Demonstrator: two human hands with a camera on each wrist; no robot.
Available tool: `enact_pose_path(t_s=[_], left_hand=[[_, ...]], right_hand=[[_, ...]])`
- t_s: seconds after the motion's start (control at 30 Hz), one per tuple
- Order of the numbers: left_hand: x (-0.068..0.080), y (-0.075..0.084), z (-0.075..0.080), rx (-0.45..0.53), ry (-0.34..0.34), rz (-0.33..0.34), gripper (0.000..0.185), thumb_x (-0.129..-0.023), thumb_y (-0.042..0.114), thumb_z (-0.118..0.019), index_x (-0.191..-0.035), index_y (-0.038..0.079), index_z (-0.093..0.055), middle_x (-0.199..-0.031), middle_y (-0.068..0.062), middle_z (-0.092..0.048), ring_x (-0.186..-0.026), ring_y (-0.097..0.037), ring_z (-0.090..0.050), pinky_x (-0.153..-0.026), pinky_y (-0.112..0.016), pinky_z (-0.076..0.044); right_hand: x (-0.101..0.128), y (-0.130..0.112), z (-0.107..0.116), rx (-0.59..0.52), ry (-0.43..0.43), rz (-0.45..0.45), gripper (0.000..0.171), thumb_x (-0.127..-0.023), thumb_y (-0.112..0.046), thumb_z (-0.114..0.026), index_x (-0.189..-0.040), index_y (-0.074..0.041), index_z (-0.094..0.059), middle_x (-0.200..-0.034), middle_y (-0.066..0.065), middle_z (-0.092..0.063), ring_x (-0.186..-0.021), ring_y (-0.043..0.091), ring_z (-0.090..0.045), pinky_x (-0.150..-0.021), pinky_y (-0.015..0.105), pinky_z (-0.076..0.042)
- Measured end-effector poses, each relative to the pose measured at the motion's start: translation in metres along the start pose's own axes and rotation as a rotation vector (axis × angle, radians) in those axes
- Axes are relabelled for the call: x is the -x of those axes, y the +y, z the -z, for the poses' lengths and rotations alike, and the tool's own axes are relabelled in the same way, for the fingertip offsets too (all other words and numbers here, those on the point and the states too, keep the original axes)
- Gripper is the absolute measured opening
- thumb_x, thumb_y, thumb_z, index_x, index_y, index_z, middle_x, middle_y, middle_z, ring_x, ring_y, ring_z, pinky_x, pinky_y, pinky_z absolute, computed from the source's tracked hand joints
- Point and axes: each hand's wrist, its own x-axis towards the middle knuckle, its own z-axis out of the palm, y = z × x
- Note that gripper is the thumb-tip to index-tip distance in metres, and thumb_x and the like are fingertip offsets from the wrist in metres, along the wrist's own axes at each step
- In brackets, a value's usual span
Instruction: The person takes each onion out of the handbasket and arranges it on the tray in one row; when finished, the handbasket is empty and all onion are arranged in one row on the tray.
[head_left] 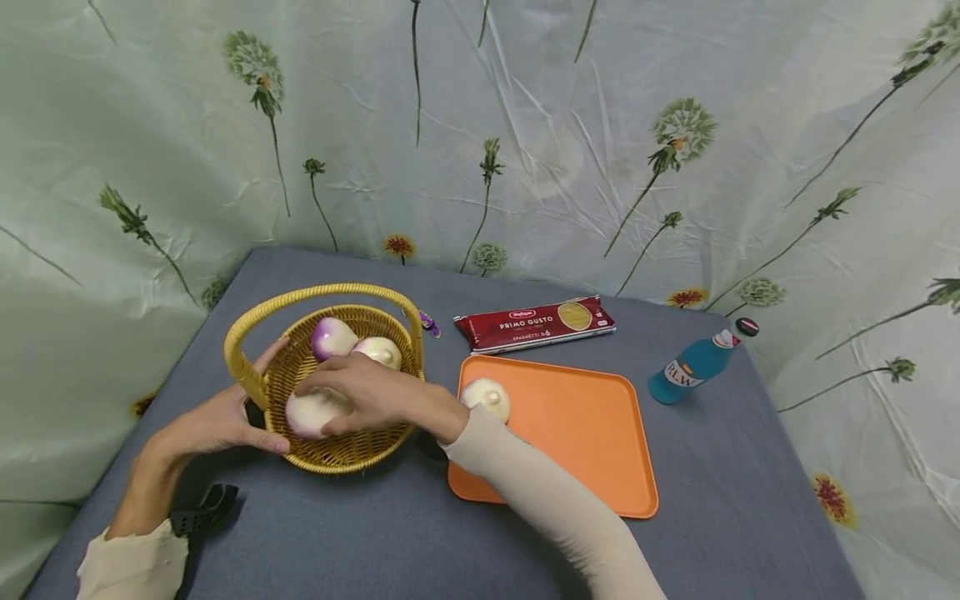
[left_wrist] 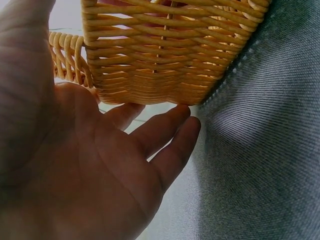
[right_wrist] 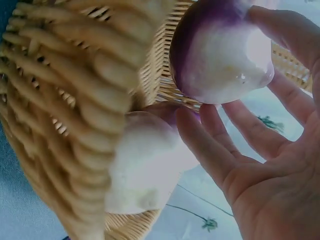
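Note:
A yellow wicker basket (head_left: 337, 468) with an arched handle stands on the left of the table. My left hand (head_left: 210, 425) rests against its outer left side, thumb along the front; in the left wrist view its extended fingers (left_wrist: 172, 142) reach the basket's lower edge. Inside the basket, my right hand (head_left: 367, 387) holds a white-and-purple turnip (right_wrist: 220, 55) between thumb and fingertips. Two more turnips lie behind it, one showing purple (head_left: 333, 337) and one mostly white (head_left: 381, 352). Another turnip (head_left: 486, 396) sits on the orange tray (head_left: 577, 442), at its left side.
A red spaghetti pack (head_left: 534, 325) lies behind the tray. To the tray's right stands a blue bottle (head_left: 697, 362) with a dark cap. A small purple-wrapped item (head_left: 429, 325) is beside the basket's back right. A flower-printed curtain (head_left: 555, 167) hangs behind the table.

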Motion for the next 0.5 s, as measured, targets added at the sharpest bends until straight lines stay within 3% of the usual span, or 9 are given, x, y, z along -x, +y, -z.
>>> enact_pose_path(t_s=[0.5], left_hand=[[-0.001,-0.001,-0.001,0.002,0.015,0.016,0.134,-0.072,0.006,-0.088,-0.161,0.03,0.009,-0.167,-0.018,0.01,-0.148,-0.043,-0.001,-0.095,0.002,-0.017]], right_hand=[[0.038,0.004,0.009,-0.196,0.136,-0.04,0.054,-0.087,-0.03,-0.078,-0.137,-0.016,-0.06,-0.137,0.006,-0.055,-0.128,0.017,-0.047,-0.106,0.023,-0.037]])
